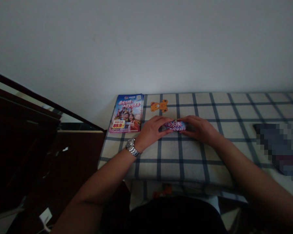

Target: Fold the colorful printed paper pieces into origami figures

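A small folded flyer (pixel 175 125), blue and pink with white printed characters, is held between my two hands just above or on the checked tablecloth. My left hand (pixel 152 129), with a silver watch (pixel 132 147) on its wrist, pinches the left end between thumb and fingers. At the right end, the thumb and fingers of my right hand (pixel 199 128) close on it in the same way. To the left of my left hand lies what looks like a pile of matching flyers (pixel 126 113), flat and printed with "89.9".
The table bears a white and blue checked cloth (pixel 171 169) with a bear print (pixel 159 106). A dark, pixelated flat object (pixel 278 148) lies at the right. A pale wall (pixel 161 48) rises behind; dark furniture (pixel 19 139) stands on the left.
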Tool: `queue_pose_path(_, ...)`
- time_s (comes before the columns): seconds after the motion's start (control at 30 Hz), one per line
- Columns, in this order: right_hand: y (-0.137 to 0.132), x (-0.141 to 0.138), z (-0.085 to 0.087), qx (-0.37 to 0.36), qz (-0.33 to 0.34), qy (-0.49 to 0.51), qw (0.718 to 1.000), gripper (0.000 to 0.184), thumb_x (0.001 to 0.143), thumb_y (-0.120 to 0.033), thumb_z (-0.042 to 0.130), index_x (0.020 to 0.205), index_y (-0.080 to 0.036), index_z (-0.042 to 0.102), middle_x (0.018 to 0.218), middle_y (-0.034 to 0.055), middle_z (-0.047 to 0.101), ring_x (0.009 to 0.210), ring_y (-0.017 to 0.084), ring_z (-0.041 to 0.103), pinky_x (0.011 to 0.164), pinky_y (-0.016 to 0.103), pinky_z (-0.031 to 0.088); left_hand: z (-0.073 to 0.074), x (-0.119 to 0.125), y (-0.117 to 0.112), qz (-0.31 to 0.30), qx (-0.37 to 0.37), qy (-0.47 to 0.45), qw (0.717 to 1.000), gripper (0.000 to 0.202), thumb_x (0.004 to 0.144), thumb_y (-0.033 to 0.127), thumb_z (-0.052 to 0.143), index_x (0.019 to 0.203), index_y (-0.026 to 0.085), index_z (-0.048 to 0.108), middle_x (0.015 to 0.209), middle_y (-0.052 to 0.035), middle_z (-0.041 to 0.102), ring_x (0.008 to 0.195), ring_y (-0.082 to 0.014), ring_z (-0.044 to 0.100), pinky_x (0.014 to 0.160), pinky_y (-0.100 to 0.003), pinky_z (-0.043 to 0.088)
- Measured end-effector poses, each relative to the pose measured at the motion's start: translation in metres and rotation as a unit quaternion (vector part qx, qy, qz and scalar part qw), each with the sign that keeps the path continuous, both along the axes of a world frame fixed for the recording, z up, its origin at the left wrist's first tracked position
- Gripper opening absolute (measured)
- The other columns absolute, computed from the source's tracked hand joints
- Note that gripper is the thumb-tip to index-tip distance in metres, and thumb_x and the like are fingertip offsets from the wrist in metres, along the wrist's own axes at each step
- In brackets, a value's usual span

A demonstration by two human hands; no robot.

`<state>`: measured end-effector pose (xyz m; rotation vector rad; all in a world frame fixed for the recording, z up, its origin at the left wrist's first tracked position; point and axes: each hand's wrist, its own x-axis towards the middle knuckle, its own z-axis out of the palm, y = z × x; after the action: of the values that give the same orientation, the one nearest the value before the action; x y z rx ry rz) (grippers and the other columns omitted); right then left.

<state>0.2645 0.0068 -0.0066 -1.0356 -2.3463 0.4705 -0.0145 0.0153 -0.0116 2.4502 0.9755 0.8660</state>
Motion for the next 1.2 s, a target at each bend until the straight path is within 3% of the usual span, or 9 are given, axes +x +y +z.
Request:
queue_pose_path(0.4,-0.001,0.001,0.003,-0.036,0.003,0.047,0.998,0.048,0.094,-0.044,0.075,0.138,-0.029,0.060,0.126,0.0094,0.073,0.113,0.030,0.072,0.098,0.048,0.061,0.002,0.002,-0.001,-0.006,0.012,-0.016,1.000,0.039,0.099,0.033,0.073,0.136,0.027,0.061,0.129,-0.0056,0.069,0.123,-0.0224,0.065,0.110,-0.045,0.056)
queue_pose_path(0.57,-0.003,0.000,0.007,-0.086,-0.013,0.105,0.991,0.030,0.099,-0.041,0.066,0.126,-0.028,0.064,0.121,0.0092,0.072,0.103,0.026,0.072,0.089,0.042,0.064,0.002,0.001,-0.001,-0.004,0.035,-0.024,0.999,0.039,0.100,0.033,0.071,0.137,0.028,0.060,0.131,-0.0068,0.067,0.125,-0.0230,0.064,0.111,-0.048,0.055)
queue_pose_path(0.73,-0.002,-0.003,0.008,-0.059,0.007,0.108,0.992,0.017,0.100,-0.036,0.064,0.115,-0.027,0.065,0.117,0.0094,0.069,0.102,0.025,0.070,0.086,0.041,0.064,0.003,0.000,0.000,-0.010,0.042,-0.024,0.999,0.043,0.099,0.027,0.073,0.139,0.029,0.058,0.137,-0.0063,0.064,0.130,-0.0226,0.061,0.116,-0.048,0.052)
queue_pose_path(0.83,0.000,-0.002,0.007,-0.028,0.006,0.104,0.994,0.014,0.100,-0.032,0.063,0.114,-0.027,0.064,0.113,0.0088,0.068,0.103,0.025,0.069,0.090,0.042,0.062,0.006,0.000,0.000,-0.007,0.038,-0.033,0.999,0.060,0.097,0.024,0.075,0.150,0.031,0.049,0.153,-0.0082,0.053,0.144,-0.0248,0.052,0.124,-0.051,0.046)
queue_pose_path(0.97,0.006,0.004,0.001,0.024,-0.072,0.086,0.993,0.011,0.099,-0.028,0.064,0.110,-0.026,0.063,0.116,0.0103,0.062,0.103,0.026,0.067,0.089,0.042,0.062,0.007,-0.001,0.001,0.010,0.032,-0.038,0.999,0.074,0.096,0.023,0.075,0.159,0.032,0.037,0.162,-0.0105,0.043,0.153,-0.0276,0.042,0.130,-0.056,0.038)
queue_pose_path(1.1,0.016,0.017,-0.005,0.066,-0.198,0.081,0.975,0.015,0.096,-0.030,0.065,0.110,-0.025,0.065,0.126,0.0121,0.054,0.106,0.028,0.067,0.094,0.047,0.062,0.003,-0.002,0.002,0.012,0.023,-0.036,0.999,0.061,0.100,0.027,0.070,0.154,0.032,0.044,0.157,-0.0102,0.047,0.149,-0.0269,0.047,0.127,-0.055,0.042)
queue_pose_path(1.2,0.022,0.031,-0.007,0.076,-0.267,0.075,0.958,0.014,0.093,-0.030,0.065,0.105,-0.023,0.066,0.121,0.0120,0.055,0.096,0.026,0.068,0.089,0.047,0.064,-0.001,-0.003,0.002,0.007,0.007,-0.023,1.000,0.054,0.101,0.028,0.067,0.152,0.030,0.047,0.156,-0.0106,0.048,0.147,-0.0265,0.049,0.127,-0.054,0.042)
